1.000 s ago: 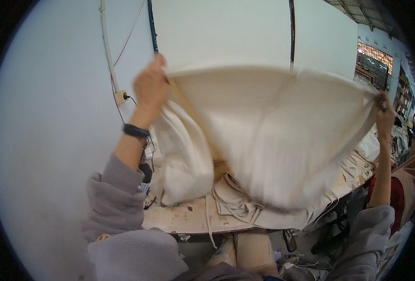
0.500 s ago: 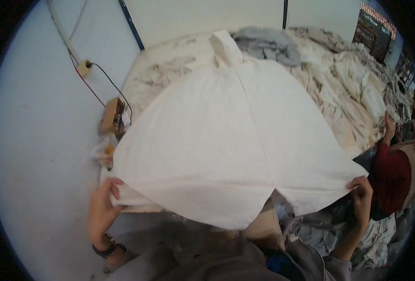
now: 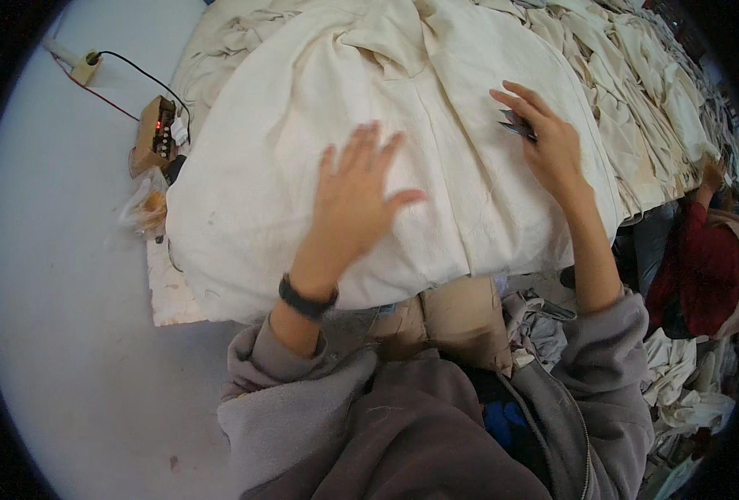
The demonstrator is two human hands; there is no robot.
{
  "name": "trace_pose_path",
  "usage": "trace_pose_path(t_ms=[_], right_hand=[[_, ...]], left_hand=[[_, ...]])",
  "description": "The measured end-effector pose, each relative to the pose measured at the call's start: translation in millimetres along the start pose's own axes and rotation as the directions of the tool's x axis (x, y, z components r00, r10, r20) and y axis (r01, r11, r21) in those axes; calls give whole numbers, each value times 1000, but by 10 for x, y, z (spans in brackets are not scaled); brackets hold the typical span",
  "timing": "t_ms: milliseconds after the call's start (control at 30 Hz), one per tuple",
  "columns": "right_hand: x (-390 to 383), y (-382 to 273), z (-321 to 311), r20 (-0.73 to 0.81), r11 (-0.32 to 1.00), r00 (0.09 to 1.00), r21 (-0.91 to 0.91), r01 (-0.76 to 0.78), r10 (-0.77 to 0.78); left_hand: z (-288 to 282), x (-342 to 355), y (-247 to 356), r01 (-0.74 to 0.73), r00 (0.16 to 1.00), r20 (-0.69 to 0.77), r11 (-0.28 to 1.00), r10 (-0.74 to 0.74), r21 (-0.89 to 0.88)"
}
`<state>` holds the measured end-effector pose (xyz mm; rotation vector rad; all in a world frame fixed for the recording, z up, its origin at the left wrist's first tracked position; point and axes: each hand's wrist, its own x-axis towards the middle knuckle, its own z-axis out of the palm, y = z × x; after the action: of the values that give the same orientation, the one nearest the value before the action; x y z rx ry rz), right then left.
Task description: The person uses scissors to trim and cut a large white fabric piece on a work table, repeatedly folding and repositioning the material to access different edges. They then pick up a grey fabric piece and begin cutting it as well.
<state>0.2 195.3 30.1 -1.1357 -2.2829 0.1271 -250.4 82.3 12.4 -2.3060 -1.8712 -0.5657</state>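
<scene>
A cream-white garment with a seam down its middle lies spread over the table, its upper part wrinkled and folded. My left hand, slightly smeared by motion, is over the left half of the cloth with fingers spread and nothing in them. A dark band circles that wrist. Over the right side of the garment, my right hand holds small metal thread snips, their pointed blades showing between thumb and fingers. The palm side of this hand is hidden.
A box with sockets and wires and a clear plastic bag sit at the table's left edge. Heaped cream cloth covers the right. A cardboard box stands before me. A person in red is at the right.
Both hands have let go of the garment's lower corners and moved inward over it. The held-out cloth has settled onto the table. Snips now show in my right hand. The view has tilted down.
</scene>
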Motion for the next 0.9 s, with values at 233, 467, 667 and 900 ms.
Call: trace_pose_path(t_ms=[233,467,667,900], right_hand=[[-178,911,291,-25,919,942,-210,-333,335],[44,751,99,52,960,968,-152,-235,245],[963,273,-47,-130,964,991,267,-6,42],[1859,-331,1200,-206,992,976,118,-40,64]], left_hand=[[250,-353,-966,388,920,49,921,-389,38],[-252,117,-669,494,783,347,855,-517,159],[118,686,-401,181,972,-119,969,-202,-169],[600,517,-378,93,991,105,992,-83,-86]])
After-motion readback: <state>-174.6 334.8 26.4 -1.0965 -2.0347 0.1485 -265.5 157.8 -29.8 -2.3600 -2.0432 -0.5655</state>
